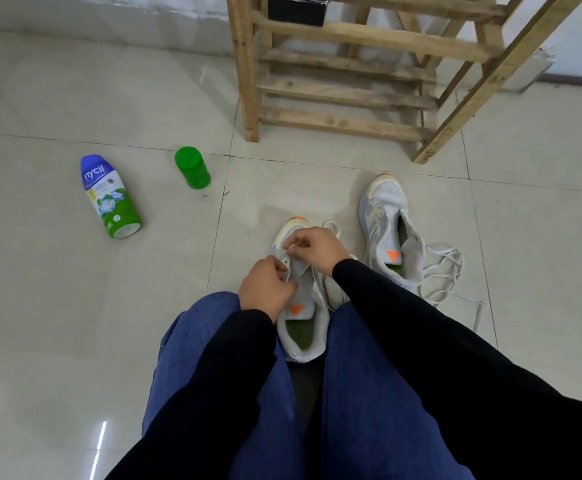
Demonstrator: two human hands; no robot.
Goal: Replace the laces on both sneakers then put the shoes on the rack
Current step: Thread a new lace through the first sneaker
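Left hand [267,289] grips sneaker [320,323] – right hand [317,251] pinches lace [332,226].

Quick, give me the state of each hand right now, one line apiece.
Left hand: closed, gripping the eyelet edge of the near sneaker.
Right hand: closed, fingertips pinching the white lace at the eyelets.

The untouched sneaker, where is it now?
Head view: the untouched sneaker sits on the floor right of the held sneaker, loose white laces by its heel, wooden rack beyond.
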